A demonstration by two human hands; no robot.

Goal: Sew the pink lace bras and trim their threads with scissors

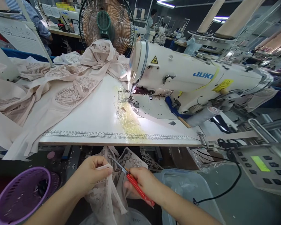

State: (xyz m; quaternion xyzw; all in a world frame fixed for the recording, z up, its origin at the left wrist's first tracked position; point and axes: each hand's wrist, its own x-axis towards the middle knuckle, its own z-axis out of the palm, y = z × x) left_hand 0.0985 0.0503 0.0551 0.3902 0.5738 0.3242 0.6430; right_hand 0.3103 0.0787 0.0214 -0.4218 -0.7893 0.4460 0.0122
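Below the table's front edge, my left hand (91,175) is closed on a piece of pale pink lace fabric (105,197), pinching its folded band between thumb and fingers. My right hand (142,184) grips a red-handled thread snipper (133,182), its metal tip pointing up and left at the fabric near my left thumb. The fabric hangs down between both hands. A white JUKI sewing machine (189,78) stands on the white table (91,118) above, its needle area lit.
Heaps of pink lace fabric (61,84) cover the table's left half. A purple basket (21,193) sits at the lower left, a clear plastic bin (184,190) at the lower right. A control panel (259,165) with a cable hangs right. A fan (106,23) stands behind; people work beyond.
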